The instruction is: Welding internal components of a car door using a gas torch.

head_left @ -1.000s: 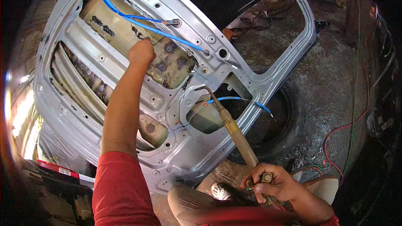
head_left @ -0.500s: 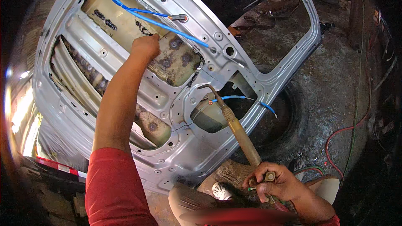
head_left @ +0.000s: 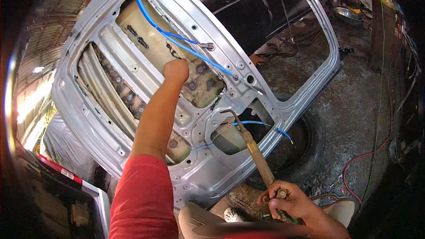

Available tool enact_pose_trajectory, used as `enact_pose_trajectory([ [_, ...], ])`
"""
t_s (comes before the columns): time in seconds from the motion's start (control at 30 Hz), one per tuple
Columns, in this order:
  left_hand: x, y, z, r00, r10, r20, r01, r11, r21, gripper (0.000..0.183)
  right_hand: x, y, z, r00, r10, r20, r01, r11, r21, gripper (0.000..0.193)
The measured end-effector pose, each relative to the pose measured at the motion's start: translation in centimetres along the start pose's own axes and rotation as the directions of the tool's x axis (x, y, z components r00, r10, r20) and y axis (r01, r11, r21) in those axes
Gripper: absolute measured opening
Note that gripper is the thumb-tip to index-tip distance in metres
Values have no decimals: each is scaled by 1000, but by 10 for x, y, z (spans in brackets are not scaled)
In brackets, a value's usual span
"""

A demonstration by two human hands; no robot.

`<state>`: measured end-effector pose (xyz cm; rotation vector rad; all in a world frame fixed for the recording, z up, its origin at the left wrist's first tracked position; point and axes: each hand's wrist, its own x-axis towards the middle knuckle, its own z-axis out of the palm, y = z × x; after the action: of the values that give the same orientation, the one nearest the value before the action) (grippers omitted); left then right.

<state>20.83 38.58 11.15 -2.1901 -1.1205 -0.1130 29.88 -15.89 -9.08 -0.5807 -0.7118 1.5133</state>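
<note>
- Head view: a bare silver car door shell (head_left: 133, 68) fills the frame from nine to one o'clock, propped at a slant over a dark tyre (head_left: 305, 155) lying on stained, dirty concrete floor (head_left: 354, 106).
- Blue wires (head_left: 177, 40) run across the door's inner openings; a red hose (head_left: 354, 168) snakes over the floor at four o'clock.
- A dark vehicle body (head_left: 248, 0) stands behind the window opening at twelve o'clock; a red-and-white edge (head_left: 66, 175) shows at eight o'clock.
- The rim is black and bent by the lens; a blurred patch covers part of the lower edge at six o'clock.
- The left hand (head_left: 176, 68) is closed to a fist against the inner panel near the centre, arm stretched up from a red sleeve (head_left: 141, 199); whether it grips anything cannot be told.
- The right hand (head_left: 287, 201), at five o'clock, is wrapped around the handle of a brass torch (head_left: 254, 150), whose bent tip points into the door's lower opening.
</note>
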Motion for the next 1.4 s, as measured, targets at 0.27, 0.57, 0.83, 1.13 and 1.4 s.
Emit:
enact_pose_trajectory([
  [0.27,-14,21,-15,990,-61,130,54,997,52,26,-10,-9,-4,1000,-22,6,22,1000,-12,16],
  [0.57,-20,18,-31,976,-45,215,43,999,12,24,-13,-14,-1,1000,15,-2,-15,999,47,18],
  [0.83,-20,8,-14,984,-52,171,57,998,-22,27,-9,-15,0,1000,8,24,-8,1000,9,16],
  [1.13,-4,8,-10,980,-101,172,102,995,1,23,-5,-15,1,1000,10,-10,-9,999,36,15],
  [1.4,-13,11,-13,982,-86,168,78,996,52,25,-12,-9,-4,1000,1,-13,-2,1000,-5,19],
])
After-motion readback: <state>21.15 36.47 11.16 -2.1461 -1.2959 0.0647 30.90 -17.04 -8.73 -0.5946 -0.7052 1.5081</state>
